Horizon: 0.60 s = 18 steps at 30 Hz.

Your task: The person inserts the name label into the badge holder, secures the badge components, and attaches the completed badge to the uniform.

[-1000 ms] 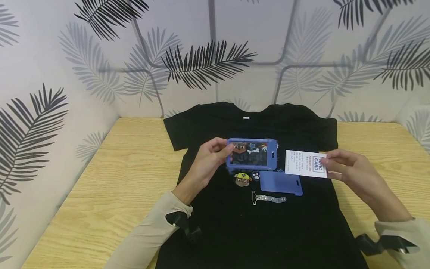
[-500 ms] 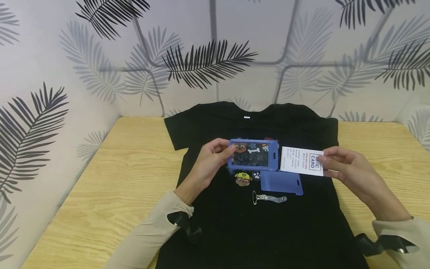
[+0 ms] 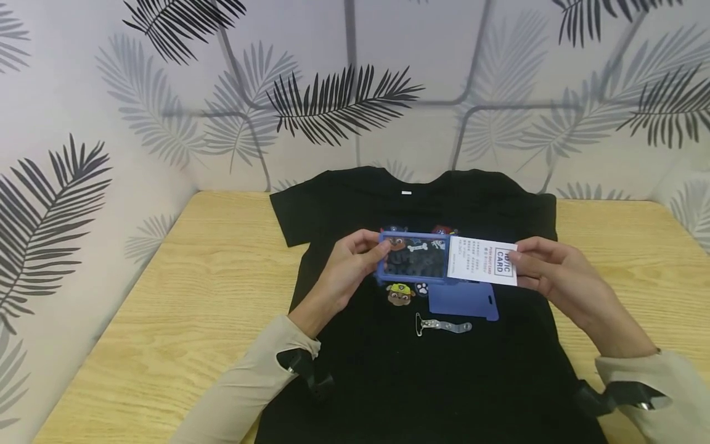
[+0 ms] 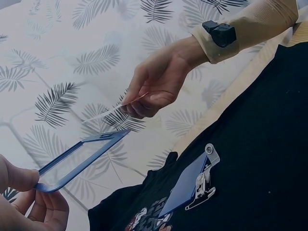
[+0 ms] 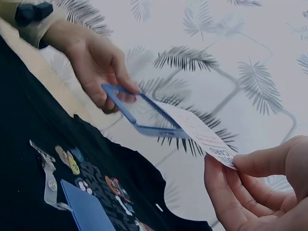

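Observation:
My left hand [image 3: 350, 264] pinches the left end of a blue badge holder frame [image 3: 416, 281], thumb in front and fingers behind. The frame's window is see-through, with the shirt print showing in it. A white card [image 3: 482, 261] printed "ID/IC CARD" is pinched by its right end between thumb and fingers of my right hand [image 3: 560, 269]. The card's left end overlaps the frame's slotted right end in the head view. In the left wrist view the card [image 4: 103, 115] is held above the frame [image 4: 86, 163]. Both are raised over the shirt.
A black T-shirt [image 3: 421, 382] with cartoon patches lies spread on the wooden table [image 3: 222, 246]. On it rest a blue cover plate [image 3: 463, 301] and a metal badge clip with a clear strap [image 3: 444, 325]. A leaf-patterned backdrop [image 3: 355, 154] stands behind.
My right hand has moved left with the card, from clear of the frame to overlapping its right end. The left hand has stayed nearly still, gripping the frame.

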Each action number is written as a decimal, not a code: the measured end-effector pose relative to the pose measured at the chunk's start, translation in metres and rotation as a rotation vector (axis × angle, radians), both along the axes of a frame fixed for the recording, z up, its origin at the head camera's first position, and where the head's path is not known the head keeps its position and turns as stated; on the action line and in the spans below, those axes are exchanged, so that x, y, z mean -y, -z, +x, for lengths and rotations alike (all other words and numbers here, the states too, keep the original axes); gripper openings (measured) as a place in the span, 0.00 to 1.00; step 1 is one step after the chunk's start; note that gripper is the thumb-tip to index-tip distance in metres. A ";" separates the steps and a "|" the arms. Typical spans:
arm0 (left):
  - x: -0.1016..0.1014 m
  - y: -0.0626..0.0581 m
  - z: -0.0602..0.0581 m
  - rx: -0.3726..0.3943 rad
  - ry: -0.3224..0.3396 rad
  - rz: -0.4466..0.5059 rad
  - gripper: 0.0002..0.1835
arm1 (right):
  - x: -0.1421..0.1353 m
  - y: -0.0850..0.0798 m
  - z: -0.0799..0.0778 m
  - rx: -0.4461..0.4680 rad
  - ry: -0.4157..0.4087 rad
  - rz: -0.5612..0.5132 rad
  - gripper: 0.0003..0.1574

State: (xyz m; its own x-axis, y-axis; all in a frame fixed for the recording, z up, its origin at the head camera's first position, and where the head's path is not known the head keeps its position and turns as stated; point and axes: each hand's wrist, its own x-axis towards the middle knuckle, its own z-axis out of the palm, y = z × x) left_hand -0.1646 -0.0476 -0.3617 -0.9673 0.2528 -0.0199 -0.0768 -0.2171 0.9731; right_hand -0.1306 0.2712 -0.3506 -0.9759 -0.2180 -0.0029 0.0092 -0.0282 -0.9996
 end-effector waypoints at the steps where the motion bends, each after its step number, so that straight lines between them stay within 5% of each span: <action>1: 0.000 0.000 0.000 0.000 -0.002 -0.006 0.08 | 0.001 0.000 0.000 -0.001 -0.002 -0.009 0.08; 18: 0.000 -0.003 0.003 0.020 0.000 -0.008 0.05 | 0.010 -0.002 0.001 -0.043 0.075 0.138 0.05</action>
State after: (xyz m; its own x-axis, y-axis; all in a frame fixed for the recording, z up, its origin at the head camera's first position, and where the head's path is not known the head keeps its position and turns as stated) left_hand -0.1620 -0.0472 -0.3585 -0.9668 0.2524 -0.0410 -0.0958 -0.2090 0.9732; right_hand -0.1297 0.2612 -0.3485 -0.9894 -0.1446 0.0146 -0.0307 0.1100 -0.9935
